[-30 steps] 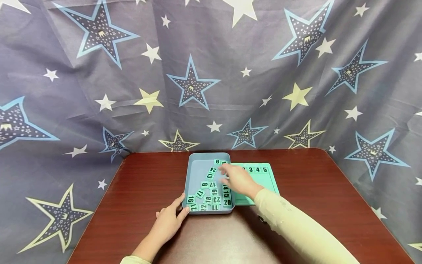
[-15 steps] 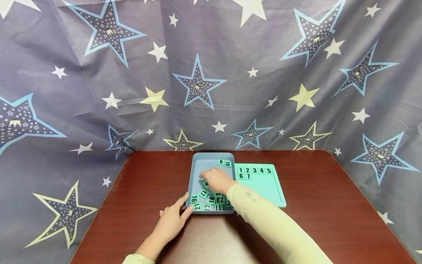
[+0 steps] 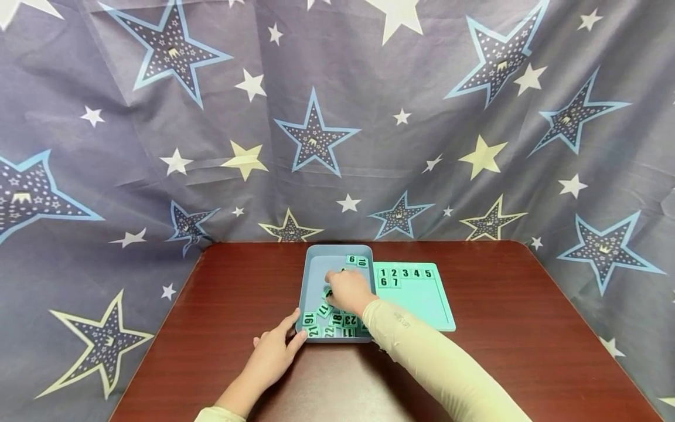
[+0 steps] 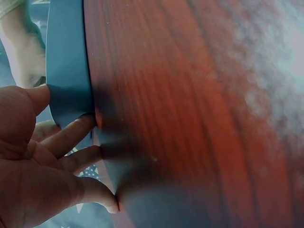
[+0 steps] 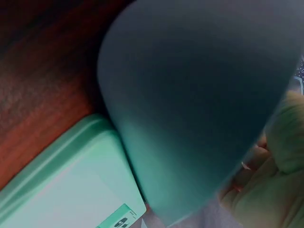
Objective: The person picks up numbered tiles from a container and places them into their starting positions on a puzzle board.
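Note:
A grey-blue tray holds loose green number tiles, among them 16, 17, 18, 21 and 22. My left hand holds the tray's near-left corner, thumb at the front wall and fingers at the side. The left wrist view shows that hand's thumb at the rim and fingers against the outer wall. Inside the tray my right hand has curled fingers around a number tile, apparently the 8, partly covered. The tray wall hides those fingertips in the right wrist view. A mint board beside the tray bears tiles 1 to 7 in two rows.
Tiles 6-or-9 and 10 lie at the tray's far right corner. Everything stands on a dark red wooden table. Behind its far edge hangs a grey star-patterned cloth. The board lies close against the tray's right side.
My right hand has moved left from the board side into the tray's middle, and its fingers have come down at a tile. Tiles 6 and 7 on the board have become visible. My left hand stays.

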Tool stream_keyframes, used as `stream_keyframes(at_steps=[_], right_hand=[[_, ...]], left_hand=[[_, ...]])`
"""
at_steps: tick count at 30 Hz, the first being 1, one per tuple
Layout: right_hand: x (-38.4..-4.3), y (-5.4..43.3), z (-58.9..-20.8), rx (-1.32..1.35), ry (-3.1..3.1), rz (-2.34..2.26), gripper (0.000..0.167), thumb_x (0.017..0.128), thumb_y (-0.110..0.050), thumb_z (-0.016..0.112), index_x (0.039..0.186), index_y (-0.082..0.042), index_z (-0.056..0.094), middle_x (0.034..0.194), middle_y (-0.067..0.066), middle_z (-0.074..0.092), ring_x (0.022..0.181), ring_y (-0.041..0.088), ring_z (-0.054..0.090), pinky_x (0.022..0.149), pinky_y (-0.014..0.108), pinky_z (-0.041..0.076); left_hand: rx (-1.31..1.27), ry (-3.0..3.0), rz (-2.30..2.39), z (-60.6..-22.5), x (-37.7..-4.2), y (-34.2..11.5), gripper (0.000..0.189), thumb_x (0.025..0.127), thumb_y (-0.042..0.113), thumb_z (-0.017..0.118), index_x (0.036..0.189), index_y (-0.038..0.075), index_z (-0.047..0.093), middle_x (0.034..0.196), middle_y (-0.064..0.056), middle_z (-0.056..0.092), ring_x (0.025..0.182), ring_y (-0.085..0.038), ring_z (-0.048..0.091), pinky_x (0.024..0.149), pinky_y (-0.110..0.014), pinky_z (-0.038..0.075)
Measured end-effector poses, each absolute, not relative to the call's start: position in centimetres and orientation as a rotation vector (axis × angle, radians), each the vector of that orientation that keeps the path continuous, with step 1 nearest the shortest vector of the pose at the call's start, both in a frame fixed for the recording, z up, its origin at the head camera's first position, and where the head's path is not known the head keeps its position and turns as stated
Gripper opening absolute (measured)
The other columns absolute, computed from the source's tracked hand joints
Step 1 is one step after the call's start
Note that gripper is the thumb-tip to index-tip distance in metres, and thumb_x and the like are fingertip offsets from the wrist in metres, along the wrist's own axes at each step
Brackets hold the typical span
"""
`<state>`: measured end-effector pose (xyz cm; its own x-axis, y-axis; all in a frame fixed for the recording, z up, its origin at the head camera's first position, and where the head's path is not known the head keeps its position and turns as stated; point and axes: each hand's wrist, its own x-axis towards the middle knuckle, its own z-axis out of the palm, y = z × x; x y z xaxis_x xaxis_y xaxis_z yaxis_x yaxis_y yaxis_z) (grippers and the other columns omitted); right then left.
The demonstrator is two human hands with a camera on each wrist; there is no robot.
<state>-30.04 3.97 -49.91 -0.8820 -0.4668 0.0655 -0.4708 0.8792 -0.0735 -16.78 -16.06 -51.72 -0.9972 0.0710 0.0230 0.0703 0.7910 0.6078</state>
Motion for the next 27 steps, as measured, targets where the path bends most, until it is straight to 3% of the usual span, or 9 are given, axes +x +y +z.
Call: stream_keyframes(at_steps=[7, 14, 21, 27], right_hand=[[-29.9, 4.2, -49.9, 0.74, -3.0, 0.122, 0.045, 0.094, -0.038, 0.082, 0.133, -0.018, 0.071, 0.114, -0.001, 0.081, 0.105, 0.021, 0.077, 0.106, 0.046, 0.055], [-29.2, 6.7, -47.4, 0.794, -2.901, 0.471, 0.052, 0.095, -0.028, 0.083, 0.141, -0.012, 0.064, 0.114, 0.004, 0.081, 0.101, 0.024, 0.077, 0.087, 0.042, 0.063], [-29.0, 15.2, -46.1, 0.735, -2.761, 0.842, 0.052, 0.092, -0.01, 0.084, 0.138, -0.002, 0.062, 0.114, 0.016, 0.079, 0.106, 0.034, 0.078, 0.092, 0.049, 0.063], [-29.8, 22.5, -48.1, 0.647, -2.731, 0.667, 0.046, 0.087, -0.002, 0.086, 0.127, 0.003, 0.065, 0.103, 0.018, 0.079, 0.096, 0.035, 0.078, 0.086, 0.052, 0.062]], left_hand=[[0.149, 3.009, 1.037, -52.4, -16.8, -16.0, 0.057, 0.106, 0.042, 0.065, 0.157, 0.019, 0.056, 0.129, -0.015, 0.078, 0.119, -0.06, 0.064, 0.101, -0.089, 0.032], [0.103, 2.953, 0.999, -51.8, -16.8, -15.7, 0.056, 0.107, 0.037, 0.065, 0.159, 0.019, 0.053, 0.133, -0.013, 0.077, 0.126, -0.058, 0.062, 0.107, -0.088, 0.029], [0.102, 2.957, 0.985, -52.0, -16.9, -15.6, 0.057, 0.107, 0.036, 0.065, 0.16, 0.018, 0.052, 0.137, -0.014, 0.074, 0.127, -0.06, 0.061, 0.108, -0.089, 0.028], [0.094, 2.959, 0.973, -51.9, -16.9, -15.8, 0.057, 0.108, 0.037, 0.064, 0.16, 0.019, 0.052, 0.139, -0.015, 0.073, 0.128, -0.06, 0.06, 0.108, -0.088, 0.028]])
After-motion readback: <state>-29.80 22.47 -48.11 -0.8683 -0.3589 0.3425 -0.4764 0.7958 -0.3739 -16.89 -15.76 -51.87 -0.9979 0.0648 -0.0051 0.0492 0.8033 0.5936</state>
